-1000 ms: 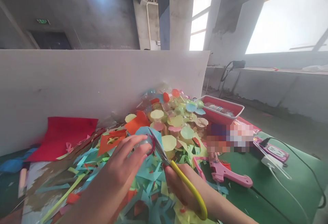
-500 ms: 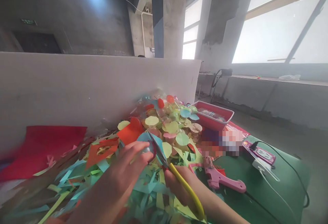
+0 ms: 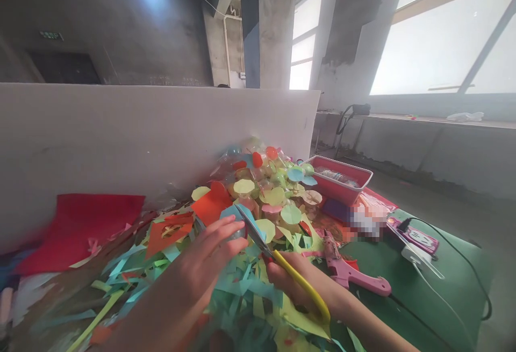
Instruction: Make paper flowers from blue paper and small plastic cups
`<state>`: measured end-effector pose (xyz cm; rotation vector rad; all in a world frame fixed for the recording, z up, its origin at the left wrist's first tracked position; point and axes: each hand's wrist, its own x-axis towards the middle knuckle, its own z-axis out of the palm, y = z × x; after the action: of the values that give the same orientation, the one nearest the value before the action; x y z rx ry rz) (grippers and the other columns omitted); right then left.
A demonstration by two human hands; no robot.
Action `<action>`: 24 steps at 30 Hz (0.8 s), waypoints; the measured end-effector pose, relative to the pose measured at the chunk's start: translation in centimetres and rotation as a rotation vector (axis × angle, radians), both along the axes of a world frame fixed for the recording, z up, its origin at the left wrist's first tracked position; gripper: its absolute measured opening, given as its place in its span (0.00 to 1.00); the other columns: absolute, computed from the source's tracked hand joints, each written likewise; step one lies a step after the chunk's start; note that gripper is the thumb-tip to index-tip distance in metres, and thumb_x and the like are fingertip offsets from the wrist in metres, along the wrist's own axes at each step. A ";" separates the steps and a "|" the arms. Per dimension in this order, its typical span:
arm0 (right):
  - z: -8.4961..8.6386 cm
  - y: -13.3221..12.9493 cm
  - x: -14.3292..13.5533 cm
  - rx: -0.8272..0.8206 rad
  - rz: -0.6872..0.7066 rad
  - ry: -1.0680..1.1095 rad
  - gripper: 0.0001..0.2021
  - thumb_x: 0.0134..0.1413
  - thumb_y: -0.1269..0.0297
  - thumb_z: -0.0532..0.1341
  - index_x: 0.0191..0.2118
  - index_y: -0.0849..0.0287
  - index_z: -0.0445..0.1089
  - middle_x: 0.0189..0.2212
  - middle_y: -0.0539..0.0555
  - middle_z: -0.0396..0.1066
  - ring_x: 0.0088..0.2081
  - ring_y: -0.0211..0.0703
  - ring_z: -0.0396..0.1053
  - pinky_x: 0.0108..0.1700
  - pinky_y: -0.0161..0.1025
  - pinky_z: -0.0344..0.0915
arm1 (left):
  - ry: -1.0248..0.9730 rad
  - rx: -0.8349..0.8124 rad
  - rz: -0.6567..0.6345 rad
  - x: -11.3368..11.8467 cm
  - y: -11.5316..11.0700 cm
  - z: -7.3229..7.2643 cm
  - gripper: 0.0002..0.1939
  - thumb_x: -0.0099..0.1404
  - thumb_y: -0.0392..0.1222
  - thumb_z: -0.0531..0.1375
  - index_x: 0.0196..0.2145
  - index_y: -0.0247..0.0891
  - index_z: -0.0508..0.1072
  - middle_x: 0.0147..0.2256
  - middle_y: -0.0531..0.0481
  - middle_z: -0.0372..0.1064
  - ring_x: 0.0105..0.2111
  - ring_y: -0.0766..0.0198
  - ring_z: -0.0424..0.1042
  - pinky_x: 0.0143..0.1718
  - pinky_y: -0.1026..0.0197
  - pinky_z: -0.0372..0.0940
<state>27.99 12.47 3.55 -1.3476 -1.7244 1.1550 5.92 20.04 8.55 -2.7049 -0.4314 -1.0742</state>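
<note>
My left hand (image 3: 213,250) is closed round a small clear rounded piece with blue paper (image 3: 234,212) at its far side; the fingers hide much of it. In my right hand (image 3: 292,277) is a pair of scissors (image 3: 304,287) with yellow handles. Its blades point away and to the left, lying along the right edge of the blue paper. Whether they touch the paper I cannot tell. Beyond my hands rises a heap of clear rounded pieces with coloured paper discs (image 3: 244,186). Cut paper strips (image 3: 250,286), mostly blue and green, lie beneath my hands.
A pink glue gun (image 3: 358,277) with a cord lies at the right on the green table (image 3: 455,277). Behind it stand a red bin (image 3: 342,185) and a power strip (image 3: 419,240). Red sheet material (image 3: 97,223) lies left; a white panel (image 3: 153,131) stands behind.
The view has shifted slightly, so things sit a little further right. My left fingers are slightly more extended over the clear piece; the scissors remain beside the blue paper.
</note>
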 end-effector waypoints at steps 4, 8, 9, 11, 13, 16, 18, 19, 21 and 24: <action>-0.2 0.2 -0.1 -0.014 -0.036 0.008 0.26 0.61 0.37 0.47 0.27 0.56 0.51 0.22 0.44 0.50 0.24 0.32 0.48 0.24 0.31 0.48 | -0.006 -0.006 0.077 0.2 -0.1 0.1 0.20 0.66 0.22 0.47 0.45 0.44 0.69 0.52 0.49 0.70 0.58 0.59 0.65 0.54 0.58 0.67; -0.3 0.1 0.2 -0.047 -0.061 0.019 0.26 0.61 0.37 0.48 0.27 0.56 0.50 0.22 0.43 0.48 0.23 0.32 0.47 0.23 0.31 0.47 | 0.006 -0.026 0.119 0.5 -0.3 -0.1 0.21 0.68 0.23 0.45 0.45 0.45 0.69 0.53 0.49 0.67 0.58 0.61 0.64 0.52 0.60 0.68; -0.2 0.1 0.4 -0.047 -0.046 0.017 0.26 0.60 0.37 0.49 0.27 0.56 0.51 0.22 0.43 0.48 0.23 0.32 0.47 0.23 0.31 0.47 | 0.011 -0.026 0.117 0.5 -0.3 -0.1 0.21 0.68 0.23 0.45 0.45 0.45 0.69 0.53 0.49 0.67 0.58 0.62 0.64 0.53 0.59 0.67; 0.1 0.0 0.8 -0.027 0.013 0.007 0.25 0.59 0.36 0.51 0.30 0.57 0.54 0.24 0.44 0.51 0.25 0.33 0.49 0.25 0.32 0.49 | 0.020 -0.025 0.107 0.3 -0.3 0.0 0.21 0.68 0.24 0.45 0.45 0.44 0.69 0.52 0.49 0.67 0.58 0.61 0.63 0.56 0.58 0.65; 0.4 -0.2 1.2 0.003 0.085 -0.014 0.26 0.58 0.35 0.50 0.34 0.57 0.57 0.28 0.46 0.54 0.28 0.35 0.52 0.29 0.33 0.52 | 0.030 -0.024 0.092 0.1 -0.3 0.1 0.19 0.68 0.25 0.46 0.45 0.44 0.69 0.52 0.48 0.66 0.58 0.62 0.63 0.57 0.58 0.63; 0.7 -0.2 1.2 0.008 0.111 -0.049 0.28 0.57 0.33 0.47 0.37 0.58 0.58 0.31 0.48 0.57 0.31 0.38 0.54 0.32 0.34 0.54 | 0.066 0.001 0.071 -0.4 -0.3 0.4 0.19 0.67 0.24 0.46 0.44 0.43 0.70 0.52 0.48 0.66 0.59 0.63 0.62 0.59 0.58 0.61; 0.7 -0.1 1.0 -0.007 0.095 -0.051 0.29 0.57 0.32 0.46 0.36 0.58 0.57 0.30 0.47 0.55 0.30 0.37 0.53 0.32 0.34 0.54 | 0.097 0.003 0.071 -0.7 -0.3 0.5 0.20 0.67 0.23 0.46 0.45 0.43 0.70 0.52 0.49 0.66 0.59 0.63 0.62 0.60 0.58 0.61; 0.7 -0.1 0.9 -0.011 0.091 -0.046 0.30 0.57 0.31 0.45 0.35 0.58 0.57 0.29 0.47 0.55 0.29 0.37 0.52 0.30 0.34 0.53 | 0.109 -0.009 0.079 -0.8 -0.3 0.5 0.21 0.67 0.23 0.46 0.45 0.44 0.70 0.53 0.49 0.66 0.60 0.62 0.61 0.59 0.58 0.61; 0.5 -0.1 0.7 -0.004 0.096 -0.033 0.30 0.57 0.31 0.43 0.34 0.57 0.56 0.27 0.46 0.53 0.28 0.35 0.51 0.28 0.33 0.52 | 0.121 -0.042 0.096 -1.0 -0.3 0.4 0.21 0.66 0.23 0.46 0.45 0.43 0.71 0.54 0.49 0.65 0.60 0.62 0.61 0.59 0.58 0.62; 0.1 0.0 0.5 0.004 0.070 -0.001 0.28 0.58 0.33 0.45 0.31 0.57 0.55 0.25 0.45 0.51 0.25 0.33 0.49 0.24 0.31 0.49 | 0.122 -0.059 0.100 -1.0 -0.2 0.4 0.21 0.66 0.24 0.46 0.44 0.44 0.71 0.55 0.50 0.66 0.60 0.61 0.61 0.59 0.57 0.63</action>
<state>28.45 12.44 3.69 -1.2947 -1.7863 1.1889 4.94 19.85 8.92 -2.7482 -0.5782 -0.8784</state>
